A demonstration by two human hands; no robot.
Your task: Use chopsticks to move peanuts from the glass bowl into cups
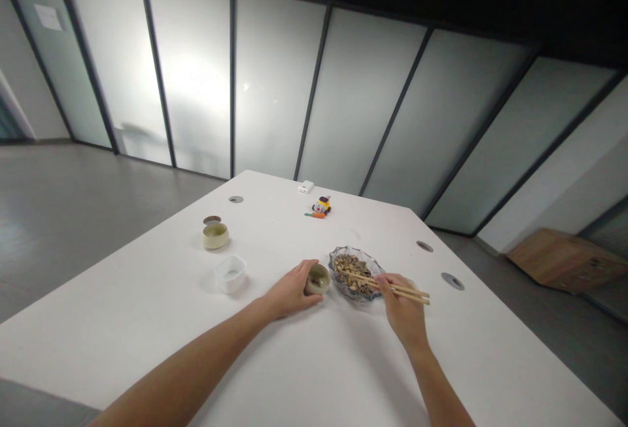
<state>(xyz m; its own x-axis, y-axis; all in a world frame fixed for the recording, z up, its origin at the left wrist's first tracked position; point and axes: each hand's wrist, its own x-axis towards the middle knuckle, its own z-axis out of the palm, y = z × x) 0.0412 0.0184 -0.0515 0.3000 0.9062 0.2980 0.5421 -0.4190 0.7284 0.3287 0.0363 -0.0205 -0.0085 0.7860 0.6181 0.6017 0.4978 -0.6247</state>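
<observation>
Holding wooden chopsticks (415, 291) in right hand (405, 316), pinched between thumb and fingers. Tips down among brown seeds (349, 273) in scalloped glass bowl (369, 258), on worktop (304, 368), nearer right edge than left. Can't tell about any seed caught between tips.

Gripping small ceramic cup (318, 280) with left hand (289, 296), just left of glass bowl: fingers curled round far side, thumb on near side. Dark bits inside cup, too small to identify.

Toward left edge: olive ceramic bowl (216, 239), just beside a cable grommet (212, 220); white plastic container (230, 276) nearer and slightly right of it.

Toward far edge: yellow-and-grey toy car (322, 204) with orange toy carrot (318, 216) just on its near side. Beyond both, close to far edge: small white case (305, 187). Two more grommets (452, 281) along right edge, another (236, 199) near far left corner.
</observation>
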